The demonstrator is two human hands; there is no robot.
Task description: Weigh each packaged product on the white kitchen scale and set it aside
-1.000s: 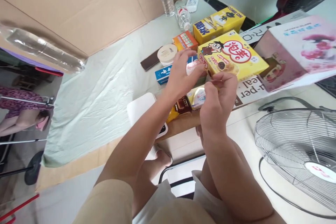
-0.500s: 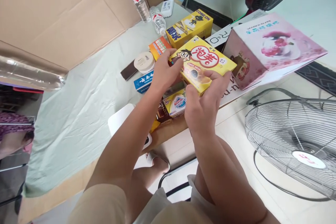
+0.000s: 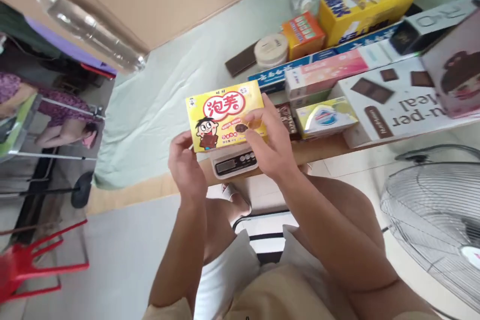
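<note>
A yellow snack box (image 3: 227,110) with red lettering and a cartoon child is held up between both my hands. My left hand (image 3: 187,167) grips its lower left edge, with some fingers hidden behind it. My right hand (image 3: 272,142) holds the right side, thumb and fingers over the front face. Just below the box shows a white digital kitchen scale (image 3: 235,164) with a dark display panel, its top mostly covered by the box. To the right of my right hand lie a yellow-and-white soap box (image 3: 326,116) and a small brown packet (image 3: 287,121).
Several boxes fill the right side, among them a white meal box (image 3: 393,105), a pink box (image 3: 326,71), an orange box (image 3: 303,35) and a large yellow box (image 3: 371,5). A round tub (image 3: 270,51) sits nearby. A floor fan (image 3: 438,210) stands right. A person (image 3: 62,105) is at far left.
Both hands have carried the yellow snack box left, from above the cluster of boxes to the scale, turning it toward me. The view has swung left too.
</note>
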